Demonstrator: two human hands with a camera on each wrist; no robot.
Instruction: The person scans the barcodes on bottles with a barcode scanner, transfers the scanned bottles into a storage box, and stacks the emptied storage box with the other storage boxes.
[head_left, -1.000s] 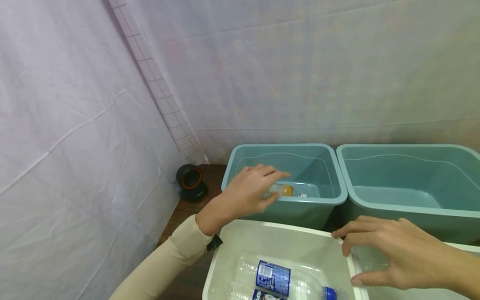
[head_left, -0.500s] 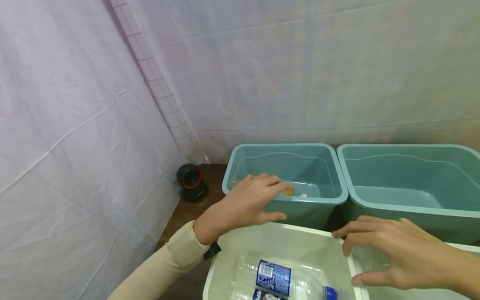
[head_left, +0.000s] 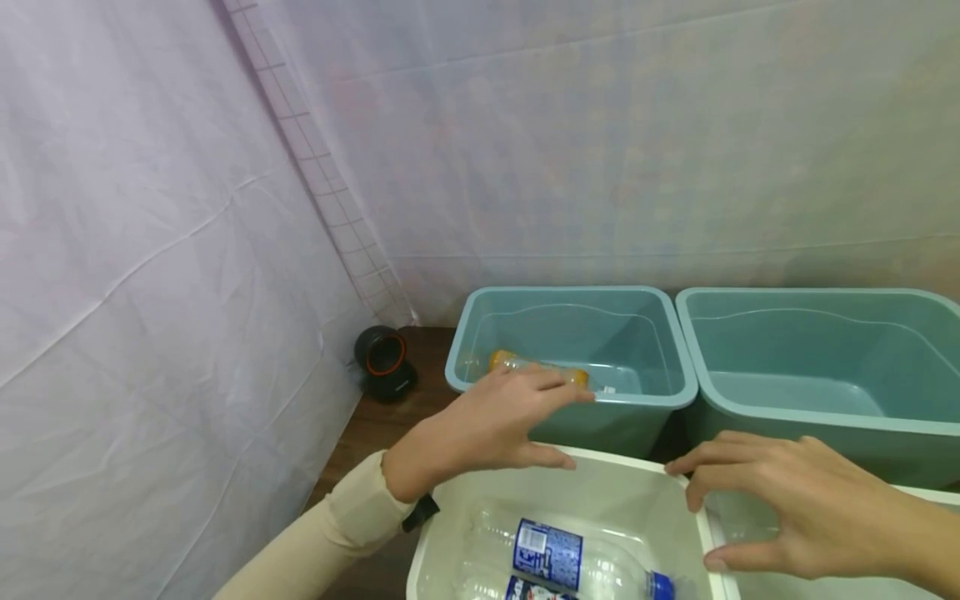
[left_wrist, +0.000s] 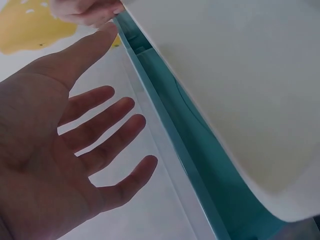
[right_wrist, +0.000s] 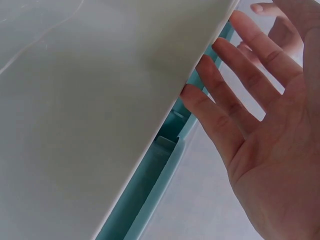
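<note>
A: Where are the hands?

B: The left hand (head_left: pixel 487 421) hovers over the near rim of the left teal bin (head_left: pixel 660 333), fingers spread and relaxed, holding nothing. The left wrist view shows the palm open too.

A: And the right?

B: The right hand (head_left: pixel 802 504) hangs over the right edge of the white bin (head_left: pixel 442 517), fingers loosely extended, gripping nothing. It may brush the rim, though I can't tell for sure.

A: Where's the small bottle?

B: The small bottle with the orange cap (head_left: pixel 536 369) lies on its side inside the left teal bin, just beyond the left fingertips, apart from them.

A: What else?

B: A clear bottle with a blue label (head_left: pixel 558 562) lies in the white bin. A second teal bin (head_left: pixel 825 417) stands right of the first, and a black round object with an orange ring (head_left: pixel 384 363) sits by the draped white sheet (head_left: pixel 150 250).
</note>
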